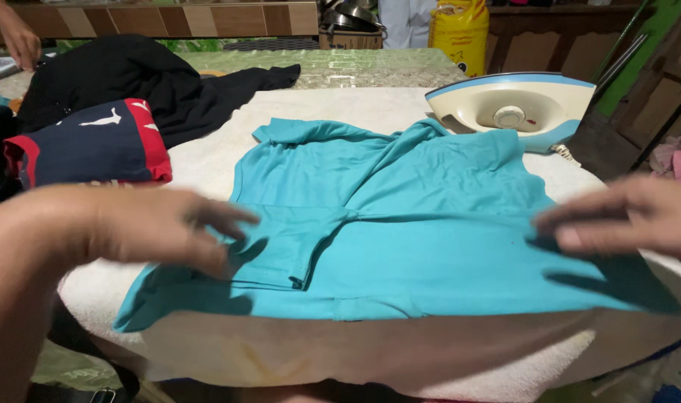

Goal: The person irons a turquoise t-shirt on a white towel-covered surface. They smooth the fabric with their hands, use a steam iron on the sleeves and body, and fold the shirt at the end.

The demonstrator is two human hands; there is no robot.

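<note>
A turquoise shirt (400, 224) lies spread on a white padded ironing surface (340, 351), partly folded with a sleeve and collar turned over. My left hand (169, 227) hovers over the shirt's left side, fingers apart and blurred, holding nothing. My right hand (624, 216) is over the shirt's right edge, fingers extended flat and close together, just above or touching the fabric. A cream and blue electric iron (512, 108) lies on its side at the far right of the surface, beyond the shirt.
A folded navy and red garment (87, 145) and a black garment (146, 78) lie at the far left. Another person's hand (16, 37) shows at the top left corner. A yellow sack (460, 30) and wooden furniture stand behind.
</note>
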